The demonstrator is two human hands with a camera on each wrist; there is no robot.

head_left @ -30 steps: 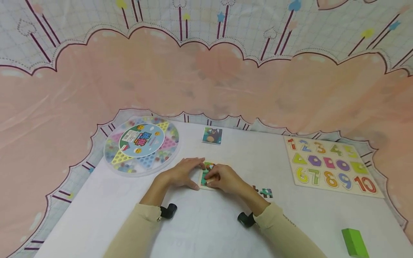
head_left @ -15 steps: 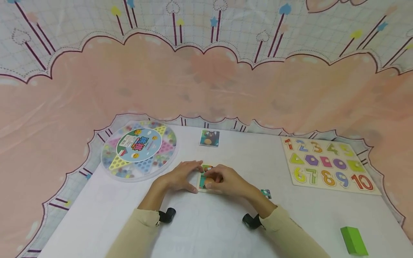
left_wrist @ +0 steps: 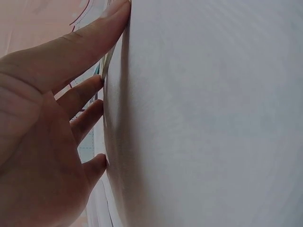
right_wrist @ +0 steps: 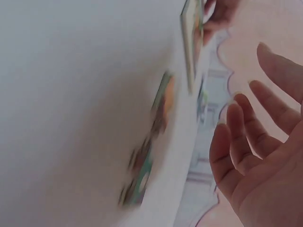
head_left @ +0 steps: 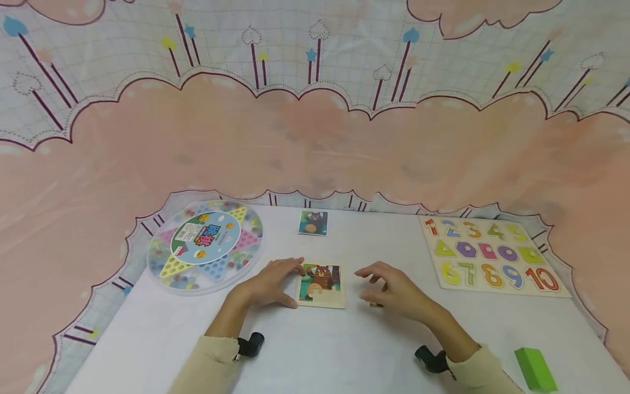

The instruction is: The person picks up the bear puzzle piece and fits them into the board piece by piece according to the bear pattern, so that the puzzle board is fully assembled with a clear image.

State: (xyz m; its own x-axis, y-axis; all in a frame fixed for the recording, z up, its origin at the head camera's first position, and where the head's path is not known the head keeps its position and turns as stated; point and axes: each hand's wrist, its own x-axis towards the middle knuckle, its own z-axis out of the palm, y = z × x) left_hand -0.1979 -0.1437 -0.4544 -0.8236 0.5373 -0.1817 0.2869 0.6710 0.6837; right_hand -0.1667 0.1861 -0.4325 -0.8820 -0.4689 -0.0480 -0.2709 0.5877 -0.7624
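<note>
A square wooden jigsaw board [head_left: 336,300] lies mid-table, with bear-picture pieces [head_left: 322,276] fitted in it and bare wood at its lower right. My left hand [head_left: 269,282] rests at the board's left side, thumb and forefinger spread along the edge; the left wrist view has its fingers [left_wrist: 87,92] fairly straight. To the right of the board, my right hand [head_left: 394,290] hovers with loosely bent fingers and nothing in them. Under it, a loose puzzle piece [head_left: 375,305] is mostly hidden. The right wrist view has blurred loose pieces [right_wrist: 163,101] on the table beside that hand.
Behind the board lies a small bear picture card [head_left: 313,223]. A round Chinese checkers set [head_left: 205,246] is at the back left, a number and shape puzzle board [head_left: 492,254] at the back right. A green block [head_left: 535,369] stands at the front right.
My right hand has let go of the board's pieces and moved right, over the loose pieces, uncovering the bear picture. My left hand stays at the board's left edge. The head view has tilted up.
</note>
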